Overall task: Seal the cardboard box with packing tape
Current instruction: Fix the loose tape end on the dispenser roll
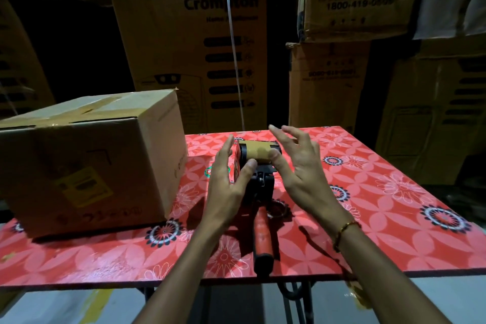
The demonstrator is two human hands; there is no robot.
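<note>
A closed cardboard box (92, 166) stands on the left of the red floral table (381, 205), with strips of brown tape across its top and a yellow label on its front. To its right lies a tape dispenser (261, 229) with a red handle pointing toward me and a brown tape roll (259, 152) at its far end. My left hand (226, 176) flanks the dispenser's head, fingers along its red side plate and thumb on the roll. My right hand (297, 166) touches the tape with its thumb only, its fingers spread in the air.
Large stacked cartons (194, 60) form a wall just behind the table. A white strap (235, 60) hangs down in front of them. The table's front edge is close to me, with metal legs (297, 300) beneath and pale floor below.
</note>
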